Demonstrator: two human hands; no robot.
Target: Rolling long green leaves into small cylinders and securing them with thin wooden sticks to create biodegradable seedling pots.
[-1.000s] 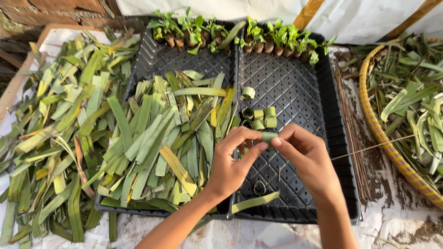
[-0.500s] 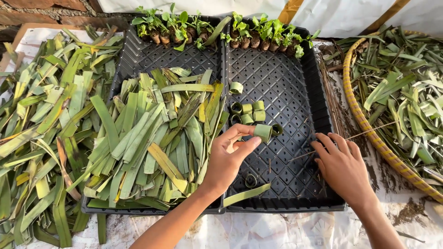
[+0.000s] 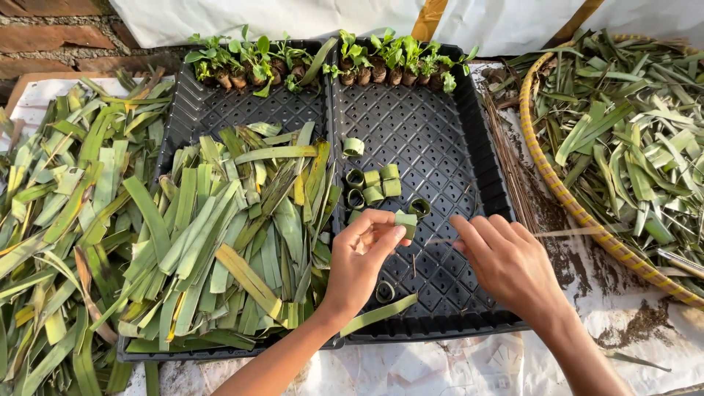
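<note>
The left hand point(image 3: 363, 253) holds a small rolled leaf ring point(image 3: 405, 222) pinched between thumb and fingertips, above the middle of the right black tray point(image 3: 484, 176). The right hand point(image 3: 506, 257) is beside it, not touching it; its fingers pinch a thin stick point(image 3: 565, 233) that runs toward the right edge of the tray and over the rim of the woven basket point(image 3: 557, 191) (the end near the ring is blurred, so I cannot tell if it already enters the leaf).

To do this step well, I judge that the left fingers must keep the roll tight where the leaf overlaps, otherwise it will spring open. The stick should go through the overlap, straight across, with slow pressure, because such a thin stick can bend or break.

Finished rings point(image 3: 374, 187) stand together near the left wall of this tray, and seedlings point(image 3: 381, 62) line its far edge. The left tray point(image 3: 183, 110) carries a heap of cut leaf strips point(image 3: 235, 227). The held ring probably belongs with the others, upright and close.
</note>
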